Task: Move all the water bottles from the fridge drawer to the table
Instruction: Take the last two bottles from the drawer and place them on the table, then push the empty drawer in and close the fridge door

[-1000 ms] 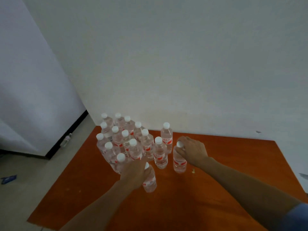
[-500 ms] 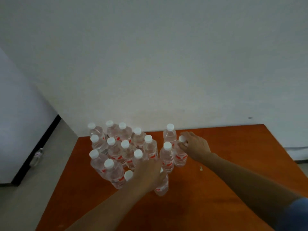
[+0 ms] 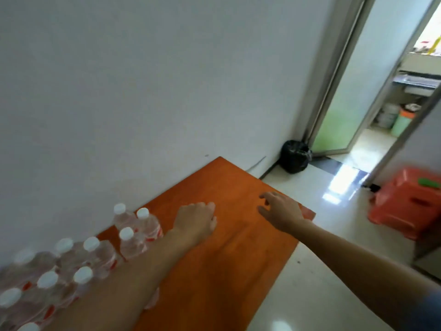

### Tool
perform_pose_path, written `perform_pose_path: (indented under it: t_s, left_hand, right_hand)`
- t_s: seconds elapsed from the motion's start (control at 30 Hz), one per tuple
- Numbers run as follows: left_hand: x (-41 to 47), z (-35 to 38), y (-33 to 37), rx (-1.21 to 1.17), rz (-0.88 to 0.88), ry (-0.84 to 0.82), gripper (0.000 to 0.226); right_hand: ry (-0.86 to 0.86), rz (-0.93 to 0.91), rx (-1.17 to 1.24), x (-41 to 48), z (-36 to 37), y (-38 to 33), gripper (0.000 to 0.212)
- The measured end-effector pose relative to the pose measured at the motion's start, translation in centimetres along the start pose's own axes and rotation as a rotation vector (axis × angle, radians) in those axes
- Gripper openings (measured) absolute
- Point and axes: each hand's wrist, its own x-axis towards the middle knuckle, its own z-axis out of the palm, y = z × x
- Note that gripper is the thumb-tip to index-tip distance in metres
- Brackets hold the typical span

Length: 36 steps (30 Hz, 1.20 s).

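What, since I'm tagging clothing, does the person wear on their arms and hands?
The left hand and right hand are bare: no gloves, rings or watch show. Both forearms are uncovered. A blue sleeve edge shows high on the right arm only.

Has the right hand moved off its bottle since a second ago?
Yes. The right hand has left the water bottles and is open over the bare right end of the table, holding nothing.

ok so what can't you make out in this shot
Head view only.
1. Bottles: the left forearm covers some, the left and bottom edges cut off others; no full count.
2. Fridge drawer: out of frame, so what remains in it is unknown.
3. Green thing on the red stool: blurred, unidentifiable.
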Motion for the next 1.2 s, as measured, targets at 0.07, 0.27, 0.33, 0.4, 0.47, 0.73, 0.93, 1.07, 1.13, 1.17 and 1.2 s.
perform_pose_path:
  t_s: [0.07, 0.27, 0.33, 0.4, 0.47, 0.73, 0.93, 1.07, 1.13, 1.17, 1.2]
  left_hand:
    - [2.1, 0.0, 4.5, -0.004, 0.100, -0.022, 0.025]
    - [6.6, 0.4, 20.7, -0.056, 0.373, -0.035, 0.018]
    - [7.6, 0.6, 26.8, -0.062, 0.436, -0.038, 0.019]
    - [8.3, 1.0, 33.5, -0.076, 0.482, -0.047, 0.024]
    - [8.7, 1.6, 40.0, -0.092, 0.529, -0.064, 0.027]
    - [10.4, 3.4, 59.5, -0.049, 0.719, -0.139, 0.028]
    - [15.6, 4.3, 69.8, -0.033, 0.837, -0.119, 0.028]
    - [20.9, 5.0, 77.0, -0.070, 0.913, -0.091, 0.024]
    - [23.8, 5.0, 80.7, -0.120, 0.958, -0.070, 0.020]
    - [25.1, 5.0, 82.5, -0.134, 0.984, -0.072, 0.020]
    - [26.5, 4.9, 84.2, -0.138, 1.006, -0.082, 0.020]
  right_hand:
    - [0.034, 0.127, 0.000, -3.2, -1.8, 4.8, 0.042]
    - [0.115, 0.401, -0.028, -14.8, -6.0, 19.2, 0.038]
    - [0.137, 0.469, -0.022, -18.8, -7.0, 23.8, 0.038]
    - [0.150, 0.526, -0.019, -23.0, -8.2, 28.6, 0.038]
    - [0.175, 0.583, -0.030, -26.8, -9.5, 33.3, 0.039]
    - [0.249, 0.834, -0.008, -38.4, -13.3, 48.4, 0.038]
    - [0.265, 0.950, 0.000, -41.4, -13.5, 57.4, 0.039]
    - [0.305, 1.012, -0.022, -41.1, -14.1, 64.6, 0.038]
    - [0.322, 1.061, -0.027, -40.9, -14.9, 68.6, 0.038]
    - [0.325, 1.082, -0.018, -40.7, -15.5, 70.4, 0.038]
    - [0.328, 1.101, -0.009, -40.6, -16.0, 72.0, 0.038]
